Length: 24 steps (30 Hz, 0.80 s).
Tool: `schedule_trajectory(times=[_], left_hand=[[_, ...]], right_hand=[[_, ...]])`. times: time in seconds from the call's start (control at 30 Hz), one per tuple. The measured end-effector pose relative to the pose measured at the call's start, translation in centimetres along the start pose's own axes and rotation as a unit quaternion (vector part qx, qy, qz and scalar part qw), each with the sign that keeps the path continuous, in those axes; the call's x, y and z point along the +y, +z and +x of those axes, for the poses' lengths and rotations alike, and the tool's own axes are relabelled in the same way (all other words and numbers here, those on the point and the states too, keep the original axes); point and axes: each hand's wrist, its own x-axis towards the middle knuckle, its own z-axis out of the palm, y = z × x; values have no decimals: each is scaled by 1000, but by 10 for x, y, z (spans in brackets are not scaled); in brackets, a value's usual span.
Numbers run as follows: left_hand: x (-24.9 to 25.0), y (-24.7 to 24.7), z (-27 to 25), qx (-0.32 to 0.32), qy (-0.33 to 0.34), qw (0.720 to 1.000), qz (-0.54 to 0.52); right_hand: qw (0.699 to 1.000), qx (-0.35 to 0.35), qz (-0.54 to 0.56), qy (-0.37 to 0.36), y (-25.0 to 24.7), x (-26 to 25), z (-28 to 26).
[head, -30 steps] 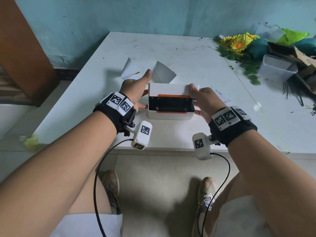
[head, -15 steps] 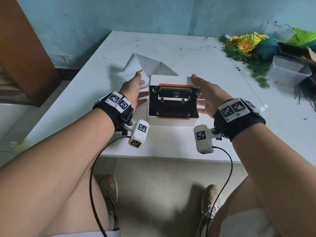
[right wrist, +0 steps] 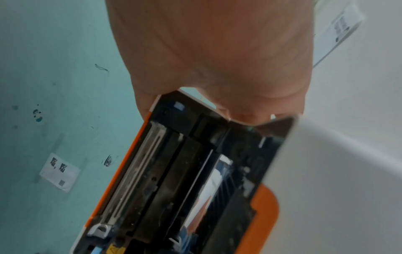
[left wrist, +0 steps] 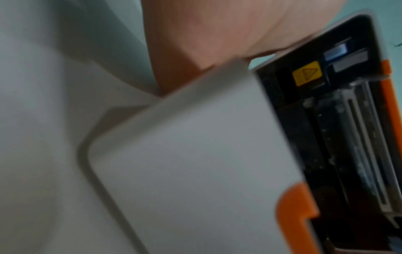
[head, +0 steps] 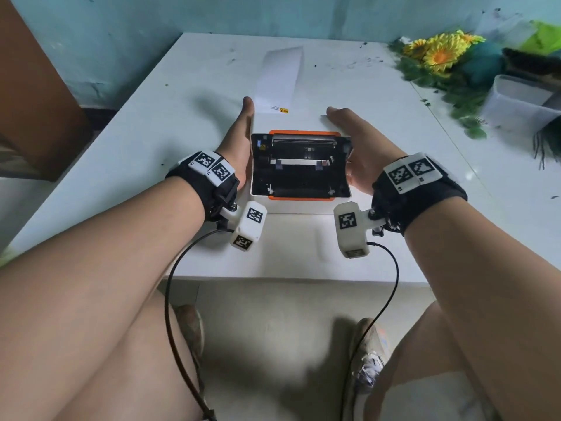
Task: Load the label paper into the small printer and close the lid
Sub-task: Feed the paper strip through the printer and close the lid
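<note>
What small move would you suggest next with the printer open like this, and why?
Probably reach for the label paper behind the printer: its lid stands open, and both the left hand and right hand hold nothing.

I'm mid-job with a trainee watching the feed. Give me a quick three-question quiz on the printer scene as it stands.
1. True or false: the printer lid is already closed.
2. Where does the strip of label paper lie? A) inside the paper bay B) on the table behind the printer C) in the right hand
3. Fill in: the left hand lies along the printer's ____ side with straight fingers.

Key
1. False: the lid is swung back and the black mechanism shows.
2. B.
3. Left; the right hand mirrors it on the other side, and neither hand holds the paper.
</note>
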Motion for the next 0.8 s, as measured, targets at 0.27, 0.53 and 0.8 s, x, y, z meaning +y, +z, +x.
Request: schedule_trajectory(times=[0.27, 0.53, 0.8], left_hand=[[4, 2, -5, -20, -1, 999, -30], [-10, 9, 0, 99, 44, 993, -55], [-28, 1, 19, 170, 29, 984, -40]], right_hand=[[999, -11, 37, -9, 0, 1, -2], [998, 55, 39, -2, 18, 8, -6], [990, 131, 59, 5, 30, 8, -9]])
